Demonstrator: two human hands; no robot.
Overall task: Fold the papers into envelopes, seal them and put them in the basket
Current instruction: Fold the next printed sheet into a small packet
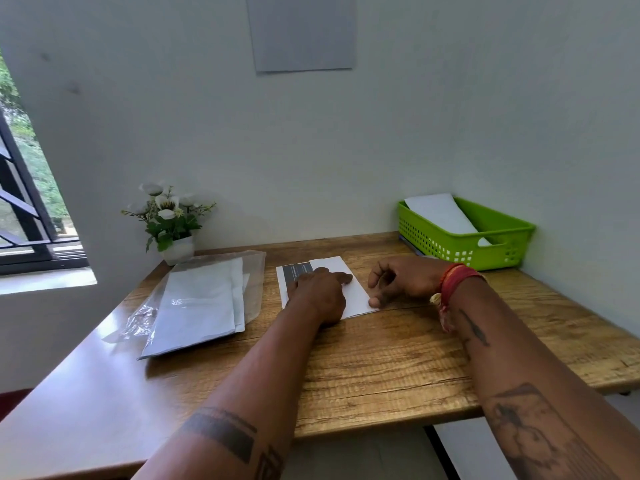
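My left hand (320, 294) presses flat on the envelope (356, 292) to steady it; my right hand (398, 284), loosely curled, pins its corner.

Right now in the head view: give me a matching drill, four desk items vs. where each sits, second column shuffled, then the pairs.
Items:
1. green basket
2. flower pot
3. plastic sleeve of papers
4. folded white paper

Places:
A. under the left hand, desk centre
B. far right corner of the wooden desk
C. far left corner, near the window
D. left of centre, lying flat

Pairs: 1-B, 2-C, 3-D, 4-A
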